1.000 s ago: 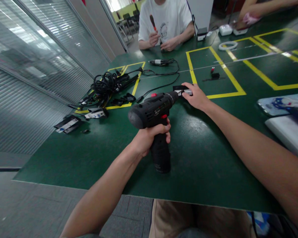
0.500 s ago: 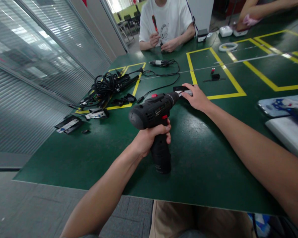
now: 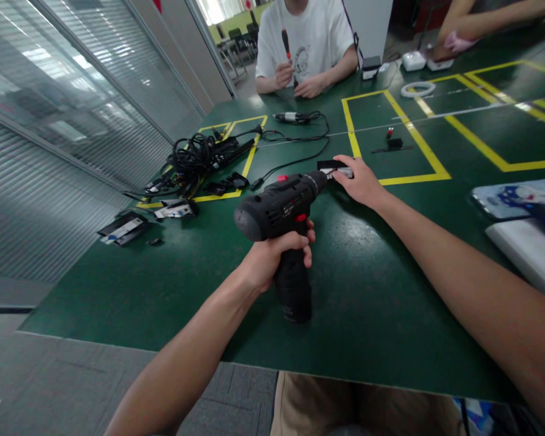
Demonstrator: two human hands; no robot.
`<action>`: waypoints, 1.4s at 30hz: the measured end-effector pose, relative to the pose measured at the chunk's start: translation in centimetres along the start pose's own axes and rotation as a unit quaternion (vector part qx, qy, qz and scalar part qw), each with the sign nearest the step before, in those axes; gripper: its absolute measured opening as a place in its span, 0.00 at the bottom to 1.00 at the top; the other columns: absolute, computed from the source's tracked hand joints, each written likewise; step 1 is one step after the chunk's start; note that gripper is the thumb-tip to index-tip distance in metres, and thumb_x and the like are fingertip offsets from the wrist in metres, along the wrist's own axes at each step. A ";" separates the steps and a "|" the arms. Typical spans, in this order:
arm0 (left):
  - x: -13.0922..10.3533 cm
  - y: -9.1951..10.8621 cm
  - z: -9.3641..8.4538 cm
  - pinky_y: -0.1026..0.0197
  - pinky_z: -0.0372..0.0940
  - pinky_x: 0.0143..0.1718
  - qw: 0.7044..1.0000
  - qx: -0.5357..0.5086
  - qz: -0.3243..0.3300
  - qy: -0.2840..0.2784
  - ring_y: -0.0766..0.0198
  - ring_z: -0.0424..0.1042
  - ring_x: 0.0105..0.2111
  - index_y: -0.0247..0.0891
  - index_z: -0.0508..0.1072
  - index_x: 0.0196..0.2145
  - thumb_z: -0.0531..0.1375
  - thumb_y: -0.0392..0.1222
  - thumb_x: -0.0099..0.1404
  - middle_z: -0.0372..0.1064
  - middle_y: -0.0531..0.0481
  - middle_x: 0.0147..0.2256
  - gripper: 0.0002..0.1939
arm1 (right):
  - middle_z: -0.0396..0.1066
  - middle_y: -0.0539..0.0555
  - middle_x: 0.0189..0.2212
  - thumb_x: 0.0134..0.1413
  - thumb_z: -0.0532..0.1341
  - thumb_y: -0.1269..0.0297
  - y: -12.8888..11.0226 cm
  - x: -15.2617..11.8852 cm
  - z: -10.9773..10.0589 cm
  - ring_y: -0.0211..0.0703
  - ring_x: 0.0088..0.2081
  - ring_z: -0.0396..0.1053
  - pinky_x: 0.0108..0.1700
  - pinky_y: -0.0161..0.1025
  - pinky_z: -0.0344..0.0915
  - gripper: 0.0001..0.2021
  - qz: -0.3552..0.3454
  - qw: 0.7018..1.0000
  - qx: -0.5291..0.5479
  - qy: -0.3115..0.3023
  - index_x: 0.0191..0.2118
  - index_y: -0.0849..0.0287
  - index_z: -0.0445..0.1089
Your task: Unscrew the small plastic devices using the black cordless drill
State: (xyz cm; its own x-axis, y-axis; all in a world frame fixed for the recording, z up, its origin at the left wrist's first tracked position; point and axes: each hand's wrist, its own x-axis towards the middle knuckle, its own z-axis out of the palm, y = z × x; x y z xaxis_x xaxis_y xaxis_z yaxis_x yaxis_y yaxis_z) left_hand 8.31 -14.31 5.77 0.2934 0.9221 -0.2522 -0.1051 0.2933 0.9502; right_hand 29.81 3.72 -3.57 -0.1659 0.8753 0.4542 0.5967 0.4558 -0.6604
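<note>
My left hand [image 3: 277,257] is wrapped round the grip of a black cordless drill [image 3: 277,206] with red buttons. The drill's chuck points away and to the right, its tip at a small black and silver-white box-shaped part [image 3: 329,165] on the green table. Fingers of my right hand [image 3: 356,178] are closed on the right end of that part, holding it against the table. The drill hides some of the part, so I cannot tell exactly where the bit meets it.
Tangled black cables [image 3: 195,151] lie at the left, near two black pieces with white labels [image 3: 175,209]. A corded tool [image 3: 293,117] rests farther back. Across the table a person [image 3: 304,48] holds a screwdriver [image 3: 286,45]. A phone [image 3: 513,197] sits at the right, beside a white object [image 3: 522,242].
Both hands, the drill and the black part stay nearly in place. The view has shifted very slightly. Across the table, the person's screwdriver has tilted a little.
</note>
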 end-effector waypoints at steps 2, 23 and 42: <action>-0.1 0.1 0.1 0.63 0.62 0.26 1.000 0.002 -0.003 0.004 0.70 0.68 0.21 0.33 0.68 0.39 0.61 0.38 0.52 0.68 0.52 0.33 0.16 | 0.69 0.62 0.54 0.59 0.60 0.60 0.0 0.0 0.0 0.58 0.56 0.67 0.60 0.54 0.62 0.24 -0.001 1.000 0.004 0.003 0.60 0.59 0.69; -1.1 0.1 0.5 0.64 0.65 0.27 1.000 0.017 -0.020 0.009 0.71 0.70 0.21 0.34 0.68 0.40 0.62 0.36 0.54 0.68 0.53 0.34 0.14 | 0.66 0.62 0.50 0.60 0.58 0.59 -0.2 0.0 0.2 0.58 0.50 0.69 0.57 0.56 0.64 0.23 0.037 0.999 0.014 -0.013 0.60 0.56 0.69; -1.0 0.2 0.5 0.63 0.63 0.27 0.999 0.027 -0.042 -0.008 0.71 0.69 0.21 0.33 0.68 0.38 0.62 0.38 0.53 0.67 0.52 0.33 0.14 | 0.67 0.61 0.50 0.60 0.59 0.59 -0.5 -0.1 0.1 0.56 0.52 0.68 0.59 0.53 0.62 0.22 0.031 0.999 0.011 -0.007 0.58 0.55 0.69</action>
State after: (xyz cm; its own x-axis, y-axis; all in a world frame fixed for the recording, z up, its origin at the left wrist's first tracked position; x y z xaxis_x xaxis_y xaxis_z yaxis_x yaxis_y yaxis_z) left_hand 8.50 -15.31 6.33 0.3136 0.8909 -0.3285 -0.0284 0.3546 0.9346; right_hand 29.45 3.44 -3.39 -0.1402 0.9045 0.4027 0.5893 0.4030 -0.7002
